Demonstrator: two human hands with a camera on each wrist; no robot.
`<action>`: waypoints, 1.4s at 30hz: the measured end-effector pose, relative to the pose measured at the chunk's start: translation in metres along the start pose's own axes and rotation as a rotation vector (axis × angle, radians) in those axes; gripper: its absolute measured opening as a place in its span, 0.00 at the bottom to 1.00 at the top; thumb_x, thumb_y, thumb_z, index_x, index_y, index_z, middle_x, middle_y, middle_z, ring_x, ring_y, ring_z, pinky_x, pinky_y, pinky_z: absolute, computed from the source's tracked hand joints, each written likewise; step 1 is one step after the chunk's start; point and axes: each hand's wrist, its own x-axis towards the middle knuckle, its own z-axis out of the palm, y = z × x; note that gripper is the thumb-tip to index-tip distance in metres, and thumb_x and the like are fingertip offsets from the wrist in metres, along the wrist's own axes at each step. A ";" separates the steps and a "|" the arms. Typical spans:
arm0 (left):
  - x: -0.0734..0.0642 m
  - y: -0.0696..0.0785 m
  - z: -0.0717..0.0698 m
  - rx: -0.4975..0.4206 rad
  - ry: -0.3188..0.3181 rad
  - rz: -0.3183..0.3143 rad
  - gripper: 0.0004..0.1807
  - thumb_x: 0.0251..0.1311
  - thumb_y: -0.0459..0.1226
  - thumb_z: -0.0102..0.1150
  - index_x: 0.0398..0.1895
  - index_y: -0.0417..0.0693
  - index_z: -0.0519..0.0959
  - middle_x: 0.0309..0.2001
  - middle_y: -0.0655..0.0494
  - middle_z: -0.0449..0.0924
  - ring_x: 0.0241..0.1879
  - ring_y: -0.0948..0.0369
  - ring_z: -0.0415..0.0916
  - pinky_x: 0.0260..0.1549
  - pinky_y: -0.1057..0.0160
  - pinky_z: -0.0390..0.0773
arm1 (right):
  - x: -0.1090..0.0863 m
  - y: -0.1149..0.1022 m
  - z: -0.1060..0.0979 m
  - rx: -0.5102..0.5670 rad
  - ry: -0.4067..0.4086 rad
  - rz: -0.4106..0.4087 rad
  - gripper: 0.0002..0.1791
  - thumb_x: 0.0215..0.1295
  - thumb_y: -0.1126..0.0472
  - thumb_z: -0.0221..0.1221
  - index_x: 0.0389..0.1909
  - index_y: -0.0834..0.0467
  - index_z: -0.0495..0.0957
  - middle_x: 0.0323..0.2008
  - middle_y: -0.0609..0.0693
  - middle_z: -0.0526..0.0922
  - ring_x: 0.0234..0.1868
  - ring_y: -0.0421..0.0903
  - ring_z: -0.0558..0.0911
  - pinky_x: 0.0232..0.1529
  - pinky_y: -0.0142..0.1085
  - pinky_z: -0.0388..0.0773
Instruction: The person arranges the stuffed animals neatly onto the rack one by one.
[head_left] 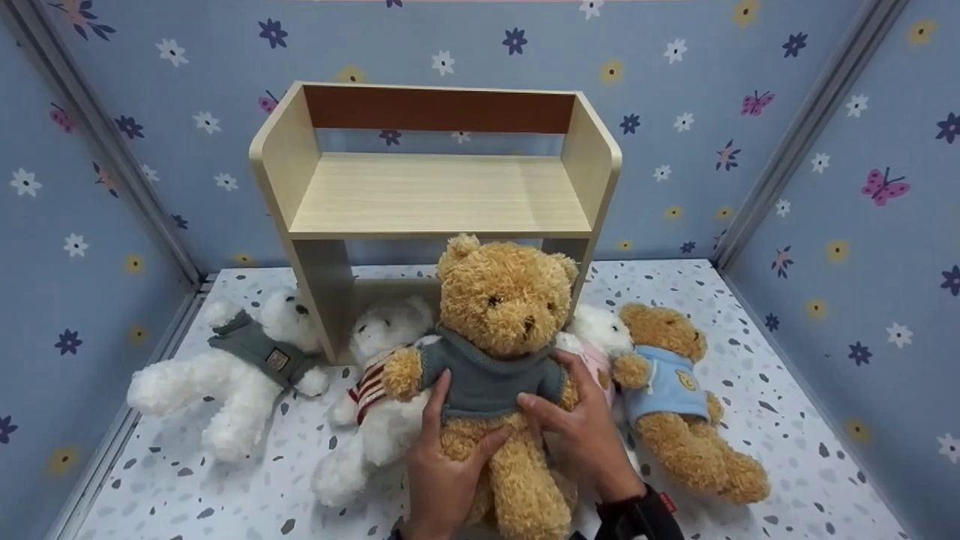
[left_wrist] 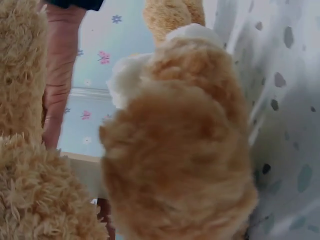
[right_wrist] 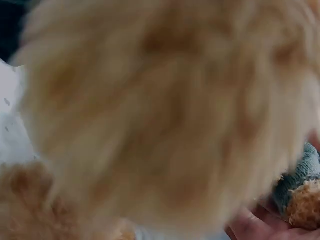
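In the head view, a curly golden-brown teddy bear (head_left: 517,300) in a grey-green knitted sweater is held upright between both hands, in front of a small wooden shelf. My left hand (head_left: 446,480) grips its lower body, the index finger along the sweater's hem and the thumb over a leg. On the opposite side my right hand (head_left: 592,431) holds it near the arm, with the thumb pressed on the sweater's lower edge. Brown fur (left_wrist: 175,165) takes up the middle of the left wrist view. Blurred tan fur (right_wrist: 165,115) covers most of the right wrist view.
The pale wooden shelf (head_left: 442,191) has two levels. A white bear in a green vest (head_left: 255,356) lies left. A white bear in red stripes (head_left: 390,330), a white toy in pink (head_left: 600,330) and a brown bear in blue (head_left: 667,382) lie around the held bear.
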 end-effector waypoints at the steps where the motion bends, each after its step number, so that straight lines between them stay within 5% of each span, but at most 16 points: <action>1: -0.001 -0.001 0.000 0.013 -0.021 0.011 0.50 0.49 0.46 0.79 0.77 0.55 0.63 0.66 0.32 0.72 0.58 0.40 0.77 0.51 0.41 0.79 | 0.001 0.000 -0.001 0.017 0.009 -0.005 0.39 0.62 0.47 0.69 0.72 0.49 0.64 0.76 0.53 0.58 0.79 0.55 0.51 0.71 0.54 0.62; 9: 0.000 -0.003 0.000 0.082 -0.230 -0.045 0.51 0.54 0.57 0.71 0.79 0.60 0.56 0.71 0.35 0.65 0.68 0.37 0.66 0.58 0.36 0.73 | 0.004 0.003 -0.009 0.194 0.009 0.039 0.31 0.60 0.53 0.71 0.59 0.57 0.69 0.71 0.50 0.64 0.68 0.53 0.71 0.53 0.49 0.82; 17: 0.004 -0.005 -0.013 0.114 -0.443 -0.122 0.48 0.62 0.64 0.59 0.81 0.72 0.47 0.73 0.35 0.61 0.67 0.33 0.65 0.56 0.30 0.71 | 0.005 0.009 -0.019 0.285 0.053 -0.022 0.16 0.62 0.72 0.67 0.47 0.65 0.71 0.63 0.59 0.69 0.55 0.54 0.81 0.47 0.48 0.85; 23: 0.013 0.001 -0.036 0.191 -0.311 -0.065 0.41 0.67 0.56 0.60 0.79 0.73 0.53 0.63 0.46 0.68 0.55 0.41 0.75 0.44 0.37 0.79 | 0.004 0.011 -0.024 0.333 0.064 -0.036 0.15 0.61 0.78 0.63 0.42 0.67 0.67 0.56 0.60 0.71 0.48 0.53 0.84 0.47 0.48 0.85; 28: 0.036 0.001 -0.065 0.267 -0.195 -0.168 0.38 0.71 0.55 0.55 0.80 0.71 0.54 0.68 0.46 0.64 0.62 0.39 0.69 0.50 0.30 0.74 | 0.004 0.012 -0.028 0.330 0.087 -0.034 0.15 0.62 0.77 0.63 0.43 0.67 0.67 0.55 0.60 0.71 0.45 0.53 0.85 0.44 0.46 0.86; 32: 0.054 -0.018 -0.087 0.339 -0.209 -0.253 0.36 0.73 0.54 0.52 0.79 0.55 0.59 0.68 0.36 0.62 0.65 0.35 0.62 0.56 0.29 0.67 | 0.005 0.012 -0.032 0.327 0.101 -0.013 0.16 0.63 0.75 0.64 0.45 0.64 0.68 0.58 0.59 0.69 0.46 0.51 0.84 0.42 0.44 0.86; 36: 0.061 -0.050 -0.103 0.425 -0.299 -0.369 0.34 0.76 0.50 0.48 0.77 0.41 0.60 0.67 0.26 0.61 0.65 0.27 0.58 0.57 0.26 0.62 | 0.005 0.012 -0.034 0.320 0.109 0.003 0.16 0.63 0.74 0.64 0.46 0.63 0.68 0.60 0.58 0.68 0.46 0.50 0.84 0.41 0.44 0.86; 42: 0.060 -0.093 -0.110 0.493 -0.581 -0.539 0.34 0.73 0.48 0.50 0.71 0.32 0.64 0.64 0.22 0.65 0.63 0.27 0.63 0.59 0.32 0.67 | 0.006 0.011 -0.035 0.313 0.116 0.013 0.16 0.64 0.74 0.64 0.46 0.63 0.67 0.57 0.58 0.69 0.46 0.51 0.84 0.42 0.45 0.86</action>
